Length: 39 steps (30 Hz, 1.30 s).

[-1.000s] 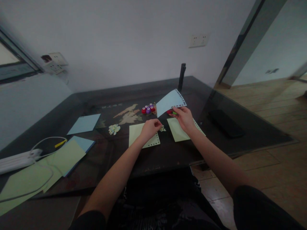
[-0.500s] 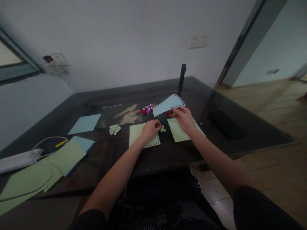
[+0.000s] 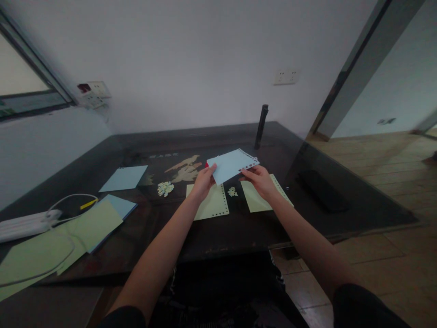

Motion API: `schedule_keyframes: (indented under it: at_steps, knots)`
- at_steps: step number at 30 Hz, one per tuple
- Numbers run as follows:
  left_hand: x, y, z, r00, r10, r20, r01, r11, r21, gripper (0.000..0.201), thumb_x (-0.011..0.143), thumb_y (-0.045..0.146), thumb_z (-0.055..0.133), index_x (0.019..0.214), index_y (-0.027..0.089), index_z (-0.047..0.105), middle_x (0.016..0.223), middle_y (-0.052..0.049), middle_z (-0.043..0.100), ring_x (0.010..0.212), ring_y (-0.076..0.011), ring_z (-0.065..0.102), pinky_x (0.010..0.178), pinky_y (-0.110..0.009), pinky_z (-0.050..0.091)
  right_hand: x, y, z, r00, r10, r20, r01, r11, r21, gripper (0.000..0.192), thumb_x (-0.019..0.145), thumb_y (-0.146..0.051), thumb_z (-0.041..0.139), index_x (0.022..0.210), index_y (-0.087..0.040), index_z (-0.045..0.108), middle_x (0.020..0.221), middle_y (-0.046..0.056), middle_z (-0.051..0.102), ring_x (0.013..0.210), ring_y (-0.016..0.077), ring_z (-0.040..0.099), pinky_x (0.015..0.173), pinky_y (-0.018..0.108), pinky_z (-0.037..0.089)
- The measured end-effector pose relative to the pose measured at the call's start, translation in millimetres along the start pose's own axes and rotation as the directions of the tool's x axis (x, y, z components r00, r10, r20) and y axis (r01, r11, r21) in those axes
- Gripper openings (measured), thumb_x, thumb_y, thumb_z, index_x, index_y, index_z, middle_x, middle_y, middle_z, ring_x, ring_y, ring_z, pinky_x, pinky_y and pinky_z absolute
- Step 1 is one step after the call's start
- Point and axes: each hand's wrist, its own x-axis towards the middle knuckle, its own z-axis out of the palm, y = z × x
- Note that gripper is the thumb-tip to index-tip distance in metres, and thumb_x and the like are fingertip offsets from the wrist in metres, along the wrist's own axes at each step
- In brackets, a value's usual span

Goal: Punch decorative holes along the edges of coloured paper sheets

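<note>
Both my hands hold a light blue sheet of paper [image 3: 232, 165] with holes punched along two edges, raised above the table. My left hand [image 3: 204, 183] pinches its near left corner, thumb on top. At the right edge, by the punched holes, my right hand [image 3: 258, 180] grips it between thumb and fingers. Below lie two pale green sheets, a left one [image 3: 210, 205] and a right one [image 3: 256, 198], both with punched edges. A small pile of paper bits [image 3: 232, 192] sits between them. The punches behind the blue sheet are almost wholly hidden, with only a red bit [image 3: 206, 164] showing.
Left of my hands are a larger pile of paper bits [image 3: 165, 188] and a blue sheet [image 3: 124, 177]. Green sheets [image 3: 99, 223], a white power strip [image 3: 25, 226] and its cable lie farther left. A black upright post [image 3: 261, 126] stands behind; a dark flat object [image 3: 321, 190] lies right.
My left hand has left the small pile of paper bits and taken hold of the blue sheet's left corner. The sheet has come lower and nearer, now covering the coloured punches.
</note>
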Motion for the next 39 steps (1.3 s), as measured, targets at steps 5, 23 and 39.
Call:
schedule_keyframes:
  at_steps: [5, 23, 39]
  knots:
    - [2.1, 6.3, -6.7, 0.992, 0.115, -0.057, -0.110, 0.991, 0.075, 0.036, 0.062, 0.037, 0.075, 0.088, 0.014, 0.066, 0.088, -0.007, 0.070, 0.070, -0.0153, 0.062, 0.063, -0.025, 0.049, -2.7, 1.1, -0.6, 0.974, 0.195, 0.119, -0.182, 0.977, -0.115, 0.032, 0.063, -0.032, 0.077, 0.089, -0.018, 0.064, 0.085, 0.005, 0.070, 0.077, 0.0172, 0.066, 0.062, 0.028, 0.053]
    - [3.9, 9.6, -10.1, 0.977, 0.193, 0.087, -0.212, 0.902, 0.375, 0.033, 0.069, 0.033, 0.070, 0.095, 0.015, 0.062, 0.082, -0.006, 0.071, 0.073, -0.0183, 0.065, 0.068, -0.030, 0.052, 9.9, 13.4, -20.1, 0.987, 0.076, -0.145, -0.095, 0.987, -0.129, 0.041, 0.052, -0.041, 0.080, 0.083, -0.016, 0.067, 0.076, 0.005, 0.072, 0.067, 0.0193, 0.066, 0.074, 0.037, 0.053]
    - [-10.1, 7.9, 13.0, 0.953, 0.287, 0.097, -0.302, 0.875, 0.379, 0.021, 0.081, 0.027, 0.056, 0.100, 0.016, 0.054, 0.084, -0.005, 0.067, 0.074, -0.0146, 0.062, 0.063, -0.024, 0.047, 10.2, -26.6, -47.2, 0.909, -0.245, -0.337, 0.105, 0.918, -0.384, 0.032, 0.063, -0.044, 0.071, 0.081, -0.018, 0.065, 0.072, 0.004, 0.069, 0.059, 0.0168, 0.061, 0.056, 0.030, 0.048]
